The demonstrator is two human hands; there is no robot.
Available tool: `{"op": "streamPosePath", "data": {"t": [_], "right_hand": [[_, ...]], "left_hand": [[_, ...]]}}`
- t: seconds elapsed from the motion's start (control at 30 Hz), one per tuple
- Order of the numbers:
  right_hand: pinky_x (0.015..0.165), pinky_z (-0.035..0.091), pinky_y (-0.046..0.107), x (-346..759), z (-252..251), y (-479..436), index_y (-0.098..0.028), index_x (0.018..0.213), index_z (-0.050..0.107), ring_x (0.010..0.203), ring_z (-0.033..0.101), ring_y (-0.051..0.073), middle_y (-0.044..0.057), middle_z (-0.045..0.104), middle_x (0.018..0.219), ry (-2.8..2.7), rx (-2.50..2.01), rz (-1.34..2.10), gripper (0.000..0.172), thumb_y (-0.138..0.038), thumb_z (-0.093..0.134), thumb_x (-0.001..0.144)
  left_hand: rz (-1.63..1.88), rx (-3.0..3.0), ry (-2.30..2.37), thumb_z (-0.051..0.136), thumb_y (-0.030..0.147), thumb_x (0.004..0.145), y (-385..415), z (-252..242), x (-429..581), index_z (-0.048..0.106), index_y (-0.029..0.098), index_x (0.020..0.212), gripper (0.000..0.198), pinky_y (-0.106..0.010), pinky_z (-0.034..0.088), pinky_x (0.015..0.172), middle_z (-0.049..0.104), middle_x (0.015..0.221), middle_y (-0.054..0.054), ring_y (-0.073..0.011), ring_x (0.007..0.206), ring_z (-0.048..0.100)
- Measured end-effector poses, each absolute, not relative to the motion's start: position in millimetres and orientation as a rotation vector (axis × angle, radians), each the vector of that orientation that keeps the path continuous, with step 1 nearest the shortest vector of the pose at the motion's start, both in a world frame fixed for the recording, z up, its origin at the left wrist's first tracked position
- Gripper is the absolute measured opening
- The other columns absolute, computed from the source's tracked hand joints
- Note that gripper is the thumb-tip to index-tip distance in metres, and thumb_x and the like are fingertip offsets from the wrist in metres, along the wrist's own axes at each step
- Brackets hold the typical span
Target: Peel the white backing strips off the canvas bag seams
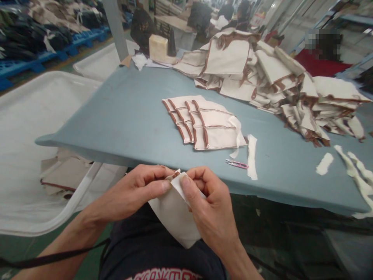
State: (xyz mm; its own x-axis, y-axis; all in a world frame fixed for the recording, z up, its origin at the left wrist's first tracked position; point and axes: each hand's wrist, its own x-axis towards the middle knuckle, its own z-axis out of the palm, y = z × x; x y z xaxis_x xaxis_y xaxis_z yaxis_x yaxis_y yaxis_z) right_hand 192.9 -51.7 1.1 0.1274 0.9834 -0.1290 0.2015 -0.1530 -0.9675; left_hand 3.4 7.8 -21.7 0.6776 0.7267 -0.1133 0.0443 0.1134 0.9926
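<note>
Both my hands pinch a cream fabric piece (177,217) with a bit of brown edging, held over my lap at the table's near edge. My left hand (145,184) grips its upper left edge between thumb and fingers. Closed on the upper right corner, my right hand (208,198) has its thumb pressed on the cloth, beside the left fingertips. The lower part of the cloth hangs down to a point. Beyond the hands, overlapping cream panels with brown trim (217,120) lie on the table, with pink-handled thread snips (237,164) at their near right.
A large heap of cream and brown pieces (227,58) covers the back right of the blue-green table (116,112). White strips (252,157) lie near the snips and at far right. A white bin (67,210) holding fabric stands at left. Another person (323,50) is at upper right.
</note>
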Motion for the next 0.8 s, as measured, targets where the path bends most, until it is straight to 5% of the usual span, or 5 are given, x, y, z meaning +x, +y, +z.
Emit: {"op": "streamPosePath", "data": {"t": [0.47, 0.8], "right_hand": [[0.044, 0.028, 0.021, 191.9, -8.9, -44.7, -0.022, 0.079, 0.056, 0.045, 0.036, 0.009, -0.008, 0.048, 0.052, -1.160, -1.594, 1.107, 0.026, -0.044, 0.062, 0.091], [0.049, 0.029, 0.025, 187.8, -7.3, -46.5, -0.024, 0.080, 0.058, 0.044, 0.040, 0.010, -0.006, 0.052, 0.052, -1.358, -1.643, 0.841, 0.016, -0.035, 0.060, 0.091]], "left_hand": [[0.714, 1.229, 0.719, 0.065, 0.026, 0.094, 11.1, -40.9, 13.0, 0.085, 0.017, 0.099, 0.022, -0.026, 0.051, 0.083, 0.079, 0.098, -0.006, -0.0213, 0.094, 0.067], [0.690, 1.149, 0.755, 0.078, 0.040, 0.090, 5.2, -43.0, 13.9, 0.080, 0.016, 0.096, 0.024, -0.023, 0.052, 0.072, 0.076, 0.090, -0.003, -0.0167, 0.080, 0.064]]}}
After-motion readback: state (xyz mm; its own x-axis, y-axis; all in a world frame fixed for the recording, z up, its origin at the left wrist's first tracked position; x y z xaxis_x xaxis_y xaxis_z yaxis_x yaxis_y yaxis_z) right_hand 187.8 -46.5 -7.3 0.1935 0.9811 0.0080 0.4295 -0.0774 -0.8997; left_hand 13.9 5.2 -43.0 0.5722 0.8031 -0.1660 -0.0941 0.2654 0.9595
